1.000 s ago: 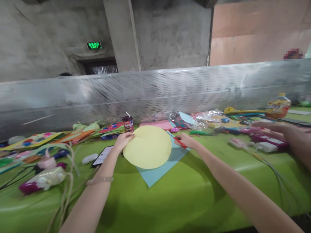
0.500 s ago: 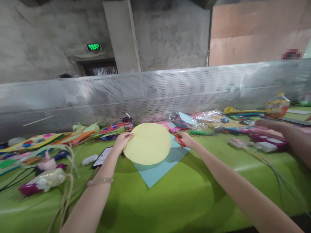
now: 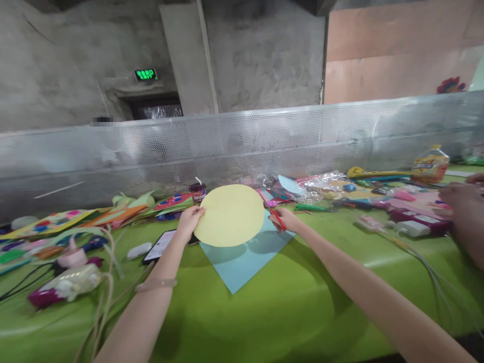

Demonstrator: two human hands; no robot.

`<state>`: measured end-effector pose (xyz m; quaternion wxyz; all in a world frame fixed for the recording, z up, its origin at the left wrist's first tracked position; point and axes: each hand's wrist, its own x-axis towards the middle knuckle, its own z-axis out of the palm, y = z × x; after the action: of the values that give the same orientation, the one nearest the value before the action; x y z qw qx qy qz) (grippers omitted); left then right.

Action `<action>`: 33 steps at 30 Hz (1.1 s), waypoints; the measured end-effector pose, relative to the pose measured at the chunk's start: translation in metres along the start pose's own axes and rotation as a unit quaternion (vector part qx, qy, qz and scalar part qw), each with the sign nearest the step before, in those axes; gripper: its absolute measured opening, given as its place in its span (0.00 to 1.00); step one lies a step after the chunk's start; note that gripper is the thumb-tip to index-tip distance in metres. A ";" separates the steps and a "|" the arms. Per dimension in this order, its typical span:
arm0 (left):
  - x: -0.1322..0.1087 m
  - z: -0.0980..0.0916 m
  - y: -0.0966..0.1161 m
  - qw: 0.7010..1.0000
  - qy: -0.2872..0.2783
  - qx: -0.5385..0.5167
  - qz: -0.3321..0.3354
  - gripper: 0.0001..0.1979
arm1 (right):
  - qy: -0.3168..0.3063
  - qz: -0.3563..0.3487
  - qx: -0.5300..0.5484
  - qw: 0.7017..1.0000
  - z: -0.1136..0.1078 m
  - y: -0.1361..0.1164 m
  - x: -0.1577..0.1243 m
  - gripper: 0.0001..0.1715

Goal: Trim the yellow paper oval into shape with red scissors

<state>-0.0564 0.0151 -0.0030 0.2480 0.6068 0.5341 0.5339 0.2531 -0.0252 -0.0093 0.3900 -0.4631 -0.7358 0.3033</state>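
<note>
"Starting at the left, what lies by the left grip (image 3: 190, 223)?"

"A small rounded white plastic case (image 3: 139, 250), well to its left, then a dark-edged phone with a lit screen (image 3: 162, 245), nearer to it; both rest on the glossy green-covered table (image 3: 280, 312). A dark printed drink cup with a white straw (image 3: 197, 192) stands just beyond it."

"And the grip itself?"

"Pinching the left edge of a round pale yellow paper disc (image 3: 230, 217), thumb on top; the fingers beneath are mostly hidden. The disc reaches rightward from there, raised over a sky-blue paper sheet (image 3: 235, 269)."

"How would the disc handle?"

"Light, I'd judge, and stiff enough to hold flat from one edge. Thin, though: a hard squeeze could crease it. I'd take it near the rim, thumb and fingers flat, clear of the scissors."

"Which scissors?"

"The red-handled scissors (image 3: 279, 220) in the right grip (image 3: 286, 221), its fingers curled round the handles. They're at the disc's right edge; whether they touch it, I can't tell."

"Farther right?"

"Another person's hand (image 3: 462, 199), blurred, well apart from that grip."
</note>
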 end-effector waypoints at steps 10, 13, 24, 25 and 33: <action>0.005 0.001 -0.007 1.000 0.005 -0.015 0.003 0.19 | -0.014 0.004 0.009 1.000 0.002 0.005 0.002 0.13; 0.006 0.002 -0.007 1.000 0.005 -0.019 0.006 0.18 | -0.014 0.001 0.008 1.000 0.002 0.003 0.002 0.13; 0.004 0.002 -0.006 0.999 0.000 -0.031 0.011 0.17 | -0.005 0.011 0.008 1.000 0.002 -0.008 -0.002 0.14; 0.004 0.002 -0.006 0.999 -0.001 -0.032 0.011 0.17 | -0.003 0.012 0.006 1.000 0.002 -0.009 -0.002 0.13; 0.004 0.003 -0.005 0.999 -0.002 -0.031 0.009 0.17 | -0.003 0.013 -0.005 1.000 0.002 -0.006 -0.001 0.13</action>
<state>-0.0565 0.0210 -0.0067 0.2626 0.6046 0.5111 0.5516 0.2486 -0.0287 -0.0059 0.3816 -0.4734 -0.7325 0.3062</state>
